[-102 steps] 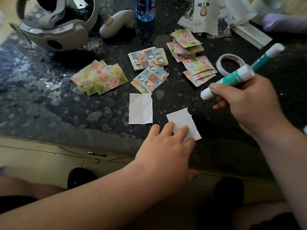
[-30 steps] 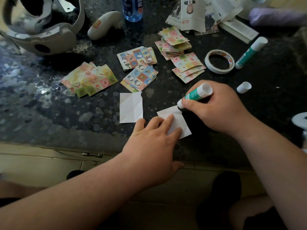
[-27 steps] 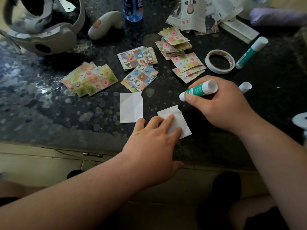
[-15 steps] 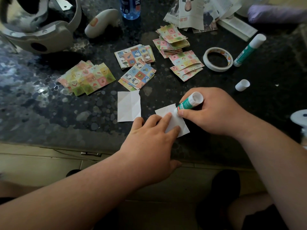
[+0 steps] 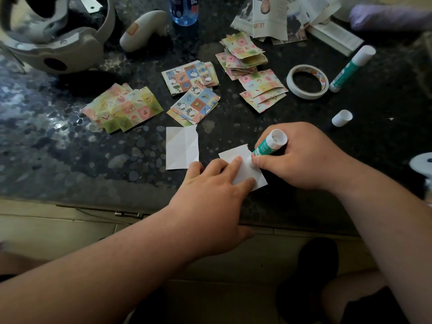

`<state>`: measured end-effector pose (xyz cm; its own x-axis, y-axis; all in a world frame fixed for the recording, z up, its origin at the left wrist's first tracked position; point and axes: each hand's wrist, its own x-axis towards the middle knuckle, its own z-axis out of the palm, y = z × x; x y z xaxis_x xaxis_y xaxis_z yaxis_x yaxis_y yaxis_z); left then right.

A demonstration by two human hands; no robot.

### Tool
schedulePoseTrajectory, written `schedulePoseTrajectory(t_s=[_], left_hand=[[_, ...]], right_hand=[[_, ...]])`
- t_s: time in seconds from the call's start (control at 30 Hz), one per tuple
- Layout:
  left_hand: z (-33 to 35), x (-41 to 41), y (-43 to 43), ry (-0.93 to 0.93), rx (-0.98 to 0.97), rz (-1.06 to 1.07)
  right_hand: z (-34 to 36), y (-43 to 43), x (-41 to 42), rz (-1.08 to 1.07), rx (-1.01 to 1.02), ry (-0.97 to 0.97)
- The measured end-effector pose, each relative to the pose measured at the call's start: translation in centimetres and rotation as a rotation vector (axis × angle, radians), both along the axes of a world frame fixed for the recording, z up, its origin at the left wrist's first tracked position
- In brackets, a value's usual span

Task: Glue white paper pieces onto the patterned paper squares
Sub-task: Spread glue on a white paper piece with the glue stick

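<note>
1. Near the front edge of the surface (image 5: 70, 148), the white paper piece (image 5: 233, 155) lies flat between both hands.
2. The left grip (image 5: 210, 195), fingers straight, presses its near side. The right grip (image 5: 301, 160) curls round the glue stick (image 5: 268, 146), whose tip is down on the far corner and whose body leans away to the right.
3. The patterned paper squares (image 5: 195, 106) lie farther back and to the left, nearer the left grip, with a second white piece (image 5: 181, 148) partly between them.

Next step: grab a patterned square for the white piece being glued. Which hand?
Probably left. The left hand only presses flat on the small white paper piece and lies nearer the blue-checked patterned squares; the right hand grips the green-and-white glue stick.
</note>
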<state>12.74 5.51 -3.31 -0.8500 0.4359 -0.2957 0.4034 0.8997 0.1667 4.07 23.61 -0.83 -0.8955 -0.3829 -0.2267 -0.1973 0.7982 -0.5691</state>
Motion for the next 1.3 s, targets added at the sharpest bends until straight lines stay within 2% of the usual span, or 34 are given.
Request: schedulePoseTrajectory(t_s=[0.13, 0.3, 0.5, 0.73, 0.97, 1.17, 1.3], left_hand=[[0.1, -0.1, -0.2, 0.0, -0.004, -0.014], [0.0, -0.1, -0.3, 0.001, 0.001, -0.01], [-0.1, 0.0, -0.3, 0.004, 0.003, -0.006], [0.5, -0.2, 0.0, -0.02, -0.014, 0.0], [0.8, -0.3, 0.1, -0.037, -0.017, 0.02], [0.8, -0.3, 0.2, -0.043, -0.025, 0.031], [0.9, -0.4, 0.2, -0.062, 0.008, 0.064]], right_hand=[[0.3, 0.2, -0.1, 0.049, 0.053, -0.04], [-0.1, 0.4, 0.1, -0.005, -0.018, 0.011], [0.5, 0.6, 0.1, 0.097, 0.054, -0.079], [0.2, 0.9, 0.5, 0.051, -0.029, -0.021], [0.9, 1.0, 0.5, 0.116, 0.067, -0.101], [0.7, 1.2, 0.8, 0.08, 0.026, -0.058], [1.2, 1.4, 0.7, 0.109, 0.061, -0.134]])
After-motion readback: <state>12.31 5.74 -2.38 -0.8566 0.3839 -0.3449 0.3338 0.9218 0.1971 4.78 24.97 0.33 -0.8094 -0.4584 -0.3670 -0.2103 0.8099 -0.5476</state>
